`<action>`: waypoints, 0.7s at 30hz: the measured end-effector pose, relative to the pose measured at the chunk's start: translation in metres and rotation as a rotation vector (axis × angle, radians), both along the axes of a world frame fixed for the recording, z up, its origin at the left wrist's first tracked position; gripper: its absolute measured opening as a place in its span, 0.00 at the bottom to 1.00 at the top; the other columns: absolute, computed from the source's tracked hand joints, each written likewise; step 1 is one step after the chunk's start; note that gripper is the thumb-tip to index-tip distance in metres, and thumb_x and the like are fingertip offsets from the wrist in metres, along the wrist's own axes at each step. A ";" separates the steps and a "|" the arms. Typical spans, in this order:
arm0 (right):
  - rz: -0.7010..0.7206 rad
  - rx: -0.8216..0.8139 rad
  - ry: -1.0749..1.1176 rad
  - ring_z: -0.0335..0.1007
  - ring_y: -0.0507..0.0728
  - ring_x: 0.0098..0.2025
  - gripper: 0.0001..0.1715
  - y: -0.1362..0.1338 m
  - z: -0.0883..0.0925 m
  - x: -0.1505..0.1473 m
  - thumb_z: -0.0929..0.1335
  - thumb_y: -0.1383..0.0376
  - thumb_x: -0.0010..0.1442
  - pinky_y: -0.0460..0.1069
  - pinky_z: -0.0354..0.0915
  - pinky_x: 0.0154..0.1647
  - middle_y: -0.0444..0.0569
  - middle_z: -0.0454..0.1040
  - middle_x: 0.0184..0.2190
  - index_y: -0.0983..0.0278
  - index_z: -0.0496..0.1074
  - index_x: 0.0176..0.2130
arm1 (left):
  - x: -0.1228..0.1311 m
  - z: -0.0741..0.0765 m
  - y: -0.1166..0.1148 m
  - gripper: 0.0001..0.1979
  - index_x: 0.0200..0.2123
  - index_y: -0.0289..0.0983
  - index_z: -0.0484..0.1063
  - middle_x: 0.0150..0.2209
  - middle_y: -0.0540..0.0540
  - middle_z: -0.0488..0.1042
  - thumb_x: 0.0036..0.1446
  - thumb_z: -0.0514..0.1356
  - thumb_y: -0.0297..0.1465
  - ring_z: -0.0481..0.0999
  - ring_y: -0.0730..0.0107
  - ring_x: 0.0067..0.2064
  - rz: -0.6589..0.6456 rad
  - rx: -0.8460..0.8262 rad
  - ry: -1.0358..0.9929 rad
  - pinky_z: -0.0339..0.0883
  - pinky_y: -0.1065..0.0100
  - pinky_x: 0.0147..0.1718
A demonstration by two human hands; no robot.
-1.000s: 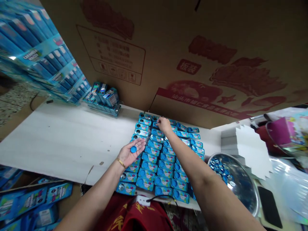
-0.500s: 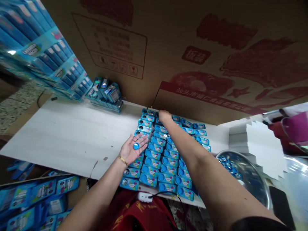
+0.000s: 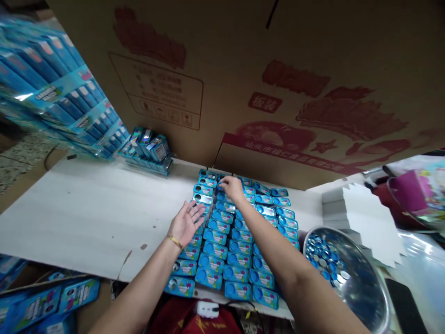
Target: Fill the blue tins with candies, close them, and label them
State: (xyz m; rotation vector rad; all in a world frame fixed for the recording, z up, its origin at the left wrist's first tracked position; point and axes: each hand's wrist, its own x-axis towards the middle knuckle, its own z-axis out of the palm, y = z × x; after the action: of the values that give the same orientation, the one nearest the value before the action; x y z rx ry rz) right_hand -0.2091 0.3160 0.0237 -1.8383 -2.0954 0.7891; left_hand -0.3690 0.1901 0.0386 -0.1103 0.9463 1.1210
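Observation:
Several rows of small blue tins [image 3: 225, 250] lie flat on a white board [image 3: 86, 218] in front of me. My left hand [image 3: 186, 222] hovers palm-up at the left edge of the rows, fingers spread, with nothing visible in it. Over the far rows, my right hand [image 3: 231, 187] has its fingertips pinched together just above a tin; what they hold is too small to make out. At the right stands a shiny metal bowl [image 3: 365, 297] with several round blue caps [image 3: 323, 253] in it.
A large printed cardboard box [image 3: 243, 93] walls off the back. A small pile of blue tins [image 3: 149, 146] sits at the back left under stacked blue packs [image 3: 52, 93]. White die-cut cards [image 3: 361, 218] lie right of the rows. More blue boxes [image 3: 52, 297] lie lower left.
The blue cap that lay in my left palm is gone from it. My right hand has drawn back slightly from the farthest row, fingers now pinched. The left hand has tilted.

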 end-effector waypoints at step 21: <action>0.154 -0.038 -0.451 0.65 0.57 0.48 0.17 0.051 0.002 -0.020 0.63 0.67 0.56 0.48 0.61 0.44 0.53 0.69 0.46 0.62 0.68 0.46 | -0.051 -0.006 -0.075 0.14 0.43 0.35 0.68 0.40 0.40 0.73 0.51 0.57 0.30 0.74 0.65 0.40 -0.034 -0.073 0.222 0.67 0.63 0.41</action>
State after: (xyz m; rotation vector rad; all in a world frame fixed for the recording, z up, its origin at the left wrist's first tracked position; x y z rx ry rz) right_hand -0.2294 0.3668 0.0254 -2.0451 -2.5329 0.4785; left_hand -0.4198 0.1153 0.0323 -0.0289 1.1836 1.0827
